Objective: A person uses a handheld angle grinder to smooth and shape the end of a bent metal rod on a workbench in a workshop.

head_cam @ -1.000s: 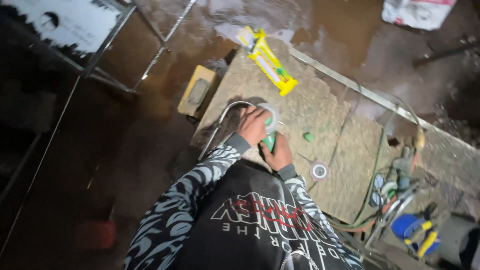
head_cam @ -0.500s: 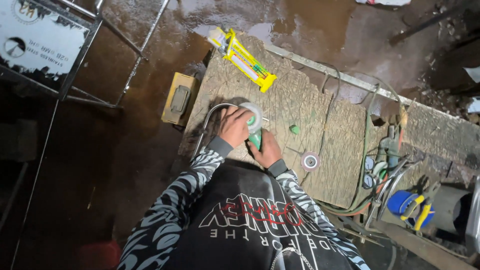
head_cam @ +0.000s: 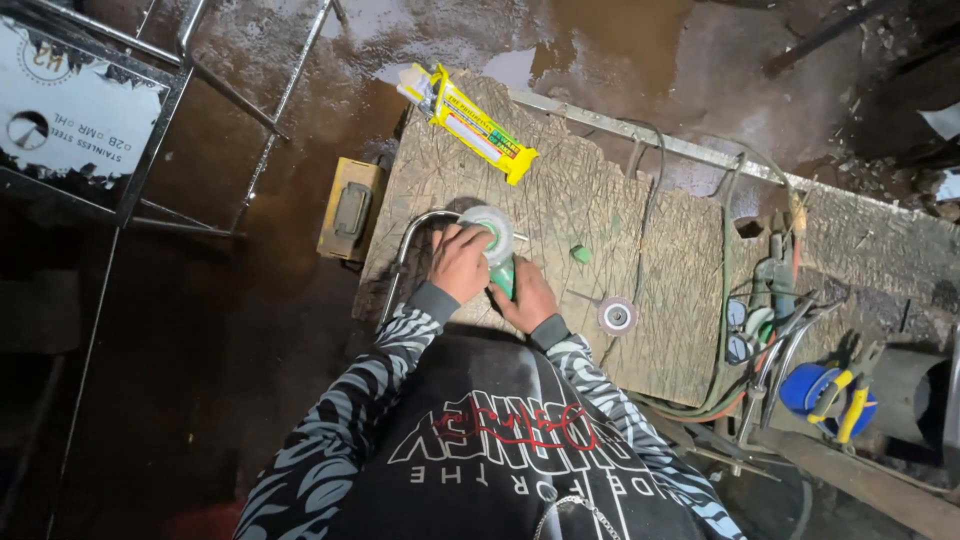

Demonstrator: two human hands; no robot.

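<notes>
Gripping a green angle grinder with both hands: left hand closed over the head beside the pale disc, right hand wrapped round the green body. Disc set against a bent metal tube near the left edge of the rough wooden surface. Open room to the right up to a loose round disc. Yellow box at far edge; wet floor alongside.

A green grinder, a yellow box, zebra-striped black-and-white sleeves, a blue reel.
</notes>
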